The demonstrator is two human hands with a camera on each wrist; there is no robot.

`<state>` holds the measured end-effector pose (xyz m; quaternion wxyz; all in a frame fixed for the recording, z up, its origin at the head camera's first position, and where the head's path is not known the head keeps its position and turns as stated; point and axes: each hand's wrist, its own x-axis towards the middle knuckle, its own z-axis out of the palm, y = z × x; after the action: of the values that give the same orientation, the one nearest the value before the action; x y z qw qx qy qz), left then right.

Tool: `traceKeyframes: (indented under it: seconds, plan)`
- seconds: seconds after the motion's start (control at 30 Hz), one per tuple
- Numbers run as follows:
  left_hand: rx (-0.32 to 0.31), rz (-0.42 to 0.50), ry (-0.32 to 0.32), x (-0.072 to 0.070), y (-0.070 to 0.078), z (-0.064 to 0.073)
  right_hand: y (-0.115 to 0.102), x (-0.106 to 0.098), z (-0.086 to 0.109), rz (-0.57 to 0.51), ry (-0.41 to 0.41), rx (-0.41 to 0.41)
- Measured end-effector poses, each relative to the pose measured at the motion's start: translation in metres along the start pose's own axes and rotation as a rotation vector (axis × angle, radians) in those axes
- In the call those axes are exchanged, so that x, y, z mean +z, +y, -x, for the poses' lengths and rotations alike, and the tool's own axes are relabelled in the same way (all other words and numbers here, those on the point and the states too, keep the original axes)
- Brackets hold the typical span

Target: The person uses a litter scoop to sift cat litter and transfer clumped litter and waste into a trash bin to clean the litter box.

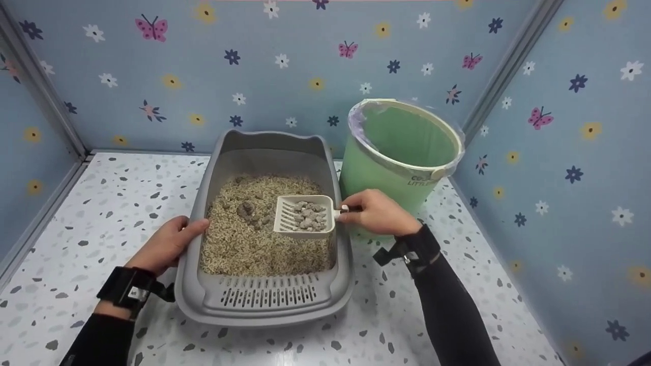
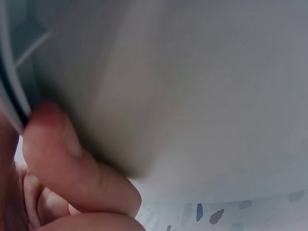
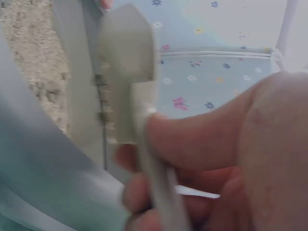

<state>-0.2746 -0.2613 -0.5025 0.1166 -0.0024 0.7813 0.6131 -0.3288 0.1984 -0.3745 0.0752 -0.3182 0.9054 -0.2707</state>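
Observation:
A grey litter box [image 1: 264,315] filled with tan pellet litter [image 1: 264,254] stands on the table. My left hand [image 1: 165,244] grips its left rim, thumb over the top; in the left wrist view curled fingers [image 2: 72,163] press against the box's outer wall. My right hand [image 1: 379,211] holds a white slotted litter scoop [image 1: 305,235] by its handle [image 3: 154,144], over the right part of the litter. Several greyish clumps [image 1: 308,216] lie in the scoop. A darker brown clump [image 1: 246,208] sits on the litter left of the scoop.
A green bin [image 1: 391,185] lined with a thin plastic bag [image 1: 358,124] stands behind and right of the box, close to its side. Flower-patterned panels [image 1: 279,76] enclose the back and both sides. The speckled tabletop [image 1: 122,193] shows around the box.

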Motion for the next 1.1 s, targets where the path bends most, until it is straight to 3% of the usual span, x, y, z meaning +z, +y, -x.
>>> traceKeyframes:
  seconds: [0.13,0.3,0.5,0.7,0.9,1.1]
  plan:
    - [0.003,-0.004,-0.004,-0.001,0.001,-0.001,-0.006,0.004,-0.005,0.037,-0.045,0.008]
    - [-0.001,-0.011,0.002,-0.001,-0.001,0.000,-0.013,0.016,-0.014,0.024,-0.087,-0.041]
    - [-0.004,-0.017,-0.014,0.001,-0.001,-0.003,0.001,0.003,0.002,0.031,-0.059,-0.003]
    - [-0.012,0.000,-0.006,-0.001,-0.003,-0.004,-0.015,0.012,-0.010,0.010,-0.095,-0.054]
    - [-0.008,-0.015,-0.014,0.002,-0.002,-0.005,-0.001,0.003,0.004,0.054,-0.046,0.025]
    - [-0.002,-0.021,-0.003,0.001,0.002,-0.002,-0.011,0.009,-0.003,0.011,-0.076,-0.048]
